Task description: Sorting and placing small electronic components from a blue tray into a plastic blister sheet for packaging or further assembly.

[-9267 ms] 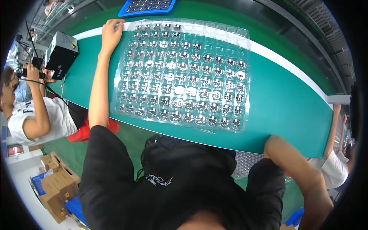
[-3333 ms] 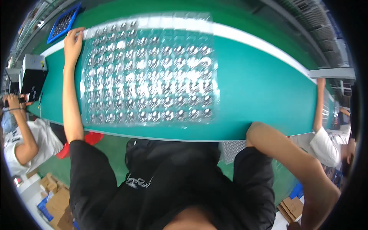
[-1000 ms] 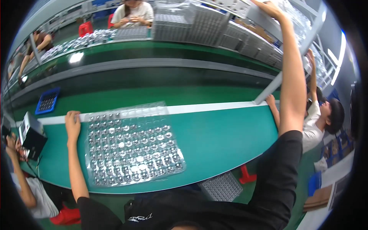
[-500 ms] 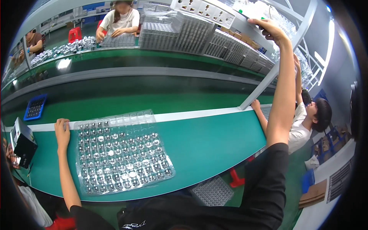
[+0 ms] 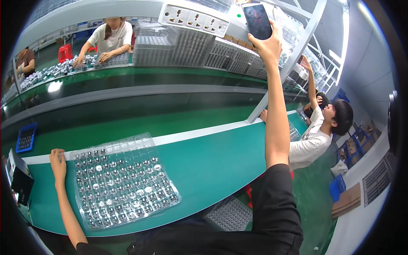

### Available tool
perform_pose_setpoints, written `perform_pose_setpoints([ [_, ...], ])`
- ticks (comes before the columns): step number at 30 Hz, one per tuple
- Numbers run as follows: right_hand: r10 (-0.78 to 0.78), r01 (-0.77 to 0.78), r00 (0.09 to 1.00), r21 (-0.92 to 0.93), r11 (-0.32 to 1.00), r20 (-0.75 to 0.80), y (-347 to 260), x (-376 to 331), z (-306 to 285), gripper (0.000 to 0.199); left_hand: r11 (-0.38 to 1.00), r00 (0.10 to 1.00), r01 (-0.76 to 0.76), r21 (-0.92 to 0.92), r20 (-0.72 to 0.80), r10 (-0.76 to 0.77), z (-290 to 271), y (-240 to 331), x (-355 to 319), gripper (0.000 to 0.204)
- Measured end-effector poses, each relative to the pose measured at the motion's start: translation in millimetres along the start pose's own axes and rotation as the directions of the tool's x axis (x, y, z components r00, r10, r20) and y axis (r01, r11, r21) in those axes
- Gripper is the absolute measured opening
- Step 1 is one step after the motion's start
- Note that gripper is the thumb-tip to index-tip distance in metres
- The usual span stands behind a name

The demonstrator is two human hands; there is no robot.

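My right hand is raised high at the upper right, closed around a smartphone whose dark screen faces me. It is held just right of the white socket strip. My left hand rests on the white ledge at the far edge of the green table, holding nothing that shows, its fingertips over the ledge. Right of it lies a clear plastic tray with rows of small shiny metal parts. Several pockets at its far end hold no parts.
A black box-like device stands at the table's left end. Beyond the ledge sits a blue tray. A slanted metal post rises beside my right arm. To the right, a co-worker reaches up; another person works across the line.
My right hand has moved left, and the smartphone now shows upright in it, screen toward me. The view has shifted, so the table and tray appear farther left. My left hand stays on the ledge.
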State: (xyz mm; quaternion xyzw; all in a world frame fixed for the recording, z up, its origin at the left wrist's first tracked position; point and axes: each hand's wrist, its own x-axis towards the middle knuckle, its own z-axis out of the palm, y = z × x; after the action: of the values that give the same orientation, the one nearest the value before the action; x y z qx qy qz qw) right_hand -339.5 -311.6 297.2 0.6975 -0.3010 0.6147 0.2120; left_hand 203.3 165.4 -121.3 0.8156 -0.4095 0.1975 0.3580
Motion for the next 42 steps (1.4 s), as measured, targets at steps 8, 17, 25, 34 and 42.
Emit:
perform_pose_setpoints([
  [8,-0.121,0.12,0.971,-0.02,0.993,-0.206,4,6,15,0.091,1.0,1.0,-0.014,0.015,-0.011,0.014,-1,3,-1,0.012],
  [17,-0.177,0.161,0.933,-0.076,0.984,-0.314,-2,10,19,0.093,1.0,1.0,0.012,0.023,0.026,-0.013,-3,1,2,0.012],
  [25,-0.188,0.159,0.928,-0.117,0.98,-0.322,-12,0,17,0.092,1.0,1.0,0.021,0.005,-0.009,-0.021,-3,6,-1,0.012],
  [34,-0.238,0.213,0.906,-0.11,0.971,-0.349,-13,1,13,0.088,1.0,0.999,0.016,-0.026,-0.045,-0.017,-1,8,-3,0.009],
  [42,-0.162,0.159,0.935,-0.035,0.987,-0.315,-24,1,9,0.089,1.0,0.998,-0.008,-0.013,-0.058,0.007,2,2,-3,0.009],
])
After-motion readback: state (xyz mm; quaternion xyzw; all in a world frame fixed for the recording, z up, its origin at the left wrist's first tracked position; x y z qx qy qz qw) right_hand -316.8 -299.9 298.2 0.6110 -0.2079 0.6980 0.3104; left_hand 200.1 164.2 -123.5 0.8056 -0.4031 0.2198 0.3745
